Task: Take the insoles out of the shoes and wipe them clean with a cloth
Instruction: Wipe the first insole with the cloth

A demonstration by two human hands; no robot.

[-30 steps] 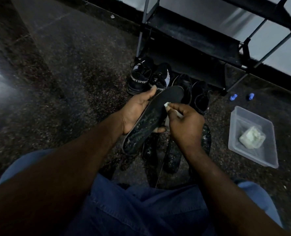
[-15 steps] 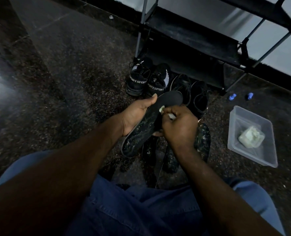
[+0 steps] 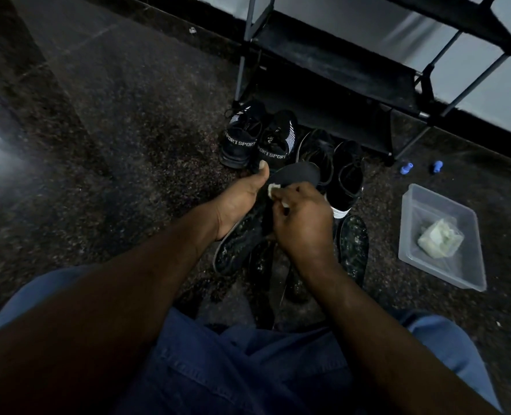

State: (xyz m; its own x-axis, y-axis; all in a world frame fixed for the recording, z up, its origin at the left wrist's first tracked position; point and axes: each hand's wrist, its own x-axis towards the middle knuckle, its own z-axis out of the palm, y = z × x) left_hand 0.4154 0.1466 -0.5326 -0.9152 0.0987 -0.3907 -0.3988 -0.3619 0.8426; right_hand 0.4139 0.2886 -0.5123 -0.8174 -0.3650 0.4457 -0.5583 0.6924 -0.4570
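Visibility: lighting is low, and dark items merge with the speckled floor [image 3: 128,130]. The rack [image 3: 338,64] is cut off by the top and right frame edges.

Insole [image 3: 299,175]: only its rounded toe end and its speckled heel end are visible. The middle section is covered by both hands.

Cloth [image 3: 273,188]: only a small white edge shows. The remainder is enclosed in the right hand [image 3: 303,223].

Left hand [image 3: 239,202]: it grips the insole from the left side, with the thumb extended along the insole's left edge. The fingers pass behind the insole and are hidden.

Right hand: the fingers are curled round the cloth and press it against the insole's upper face, just below the toe end and beside the left thumb.

Position: the insole is held off the floor, above the knees in jeans [image 3: 248,369]. It is tilted, with the toe end pointing away from the person and the heel end low at left.

Below the hands: a loose insole [image 3: 354,244] lies on the floor at right. Further dark shapes lie under the wrists, and their number cannot be determined.

Beyond the hands: the sport shoes [image 3: 239,139] and the black shoes [image 3: 348,175] stand side by side on the floor in front of the rack.

At right, well apart from the hands: a clear tray [image 3: 445,205] holds a pale wad [image 3: 439,239]. Two blue items [image 3: 406,168] lie near the rack foot and are too small to identify.
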